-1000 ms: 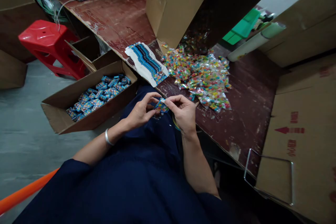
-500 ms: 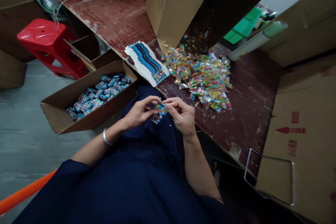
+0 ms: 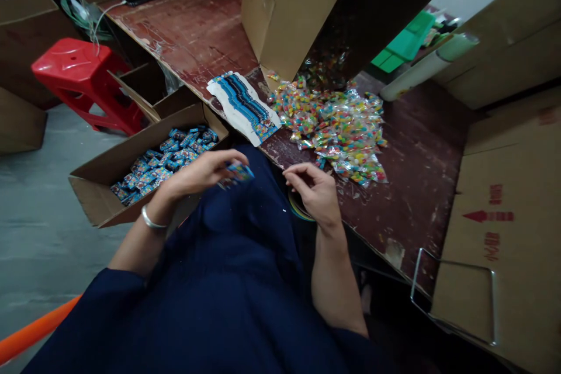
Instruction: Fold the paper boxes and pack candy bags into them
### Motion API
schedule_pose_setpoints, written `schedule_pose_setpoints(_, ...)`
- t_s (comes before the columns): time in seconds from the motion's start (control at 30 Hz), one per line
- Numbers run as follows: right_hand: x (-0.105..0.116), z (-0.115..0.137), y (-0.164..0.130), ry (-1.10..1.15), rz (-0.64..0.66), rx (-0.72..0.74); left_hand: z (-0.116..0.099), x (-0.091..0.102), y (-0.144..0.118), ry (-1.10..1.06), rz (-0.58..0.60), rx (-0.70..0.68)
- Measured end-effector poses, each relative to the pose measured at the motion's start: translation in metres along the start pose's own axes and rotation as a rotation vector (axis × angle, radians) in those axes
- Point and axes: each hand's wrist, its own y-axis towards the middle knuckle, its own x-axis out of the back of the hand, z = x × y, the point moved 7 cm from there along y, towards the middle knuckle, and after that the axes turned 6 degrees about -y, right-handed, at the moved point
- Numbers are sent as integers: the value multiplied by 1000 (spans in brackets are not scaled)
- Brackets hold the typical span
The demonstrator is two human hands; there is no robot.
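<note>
Blue and printed, the small packet point(image 3: 241, 172) is pinched in my left hand point(image 3: 204, 172) above my lap point(image 3: 263, 204), near the open carton point(image 3: 89, 196) of similar packets point(image 3: 146, 172); a light hold should spare its corners. My right hand point(image 3: 316, 191) is pressed together, thumb to forefinger, beside the counter point(image 3: 407, 169); I cannot tell whether it grips anything.

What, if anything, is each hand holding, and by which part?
Left hand: a blue packet, by one end, blurred. Right hand: can't tell whether its fingertips pinch anything.

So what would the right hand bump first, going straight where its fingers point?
The right hand would probably meet the blue packet in the left hand, though depth is hard to judge.
</note>
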Motion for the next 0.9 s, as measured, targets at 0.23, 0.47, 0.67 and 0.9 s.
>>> schedule_pose_setpoints(0.23,18,-33,12,-659,-89,15,36,100,-21,576,-384,353)
schedule_pose_setpoints(0.47,-72,-20,98,-702,-120,188,40,24,6,336,-125,156)
schedule_pose_setpoints(0.67,-75,-35,106,-710,-54,163,52,6,14,93,-127,109)
schedule_pose_setpoints(0.9,-49,-3,35,-458,-284,410,68,-35,27,-963,-204,242)
